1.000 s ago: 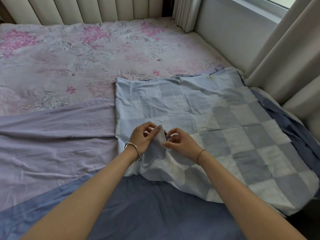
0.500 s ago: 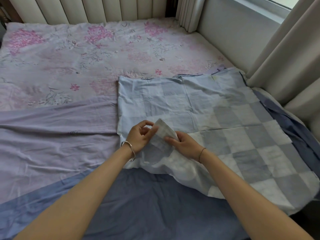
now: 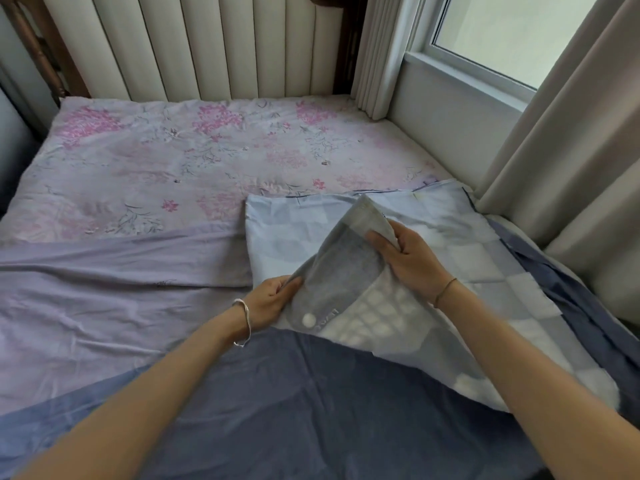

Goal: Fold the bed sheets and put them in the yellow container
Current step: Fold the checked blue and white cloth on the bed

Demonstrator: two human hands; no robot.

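Note:
A light blue checkered sheet [image 3: 464,258] lies flat on the right half of the bed. Its near left corner is lifted off the bed and turned over, showing a grey underside with a white button. My left hand [image 3: 273,299] pinches the lower edge of that raised flap. My right hand [image 3: 405,258] grips the flap's upper edge, higher and farther from me. A lilac sheet [image 3: 114,289] lies spread at the left, and a dark blue sheet [image 3: 298,403] lies closest to me. No yellow container is in view.
A pink floral cover [image 3: 214,157] fills the far part of the bed up to the padded cream headboard [image 3: 207,46]. Beige curtains [image 3: 568,140] and a window [image 3: 512,32] close off the right side. A dark wooden frame [image 3: 41,50] stands at the far left.
Both hands have raised the checkered sheet's corner from the bed and spread apart, my right hand moving up and away. The view has tilted up, showing the headboard and window.

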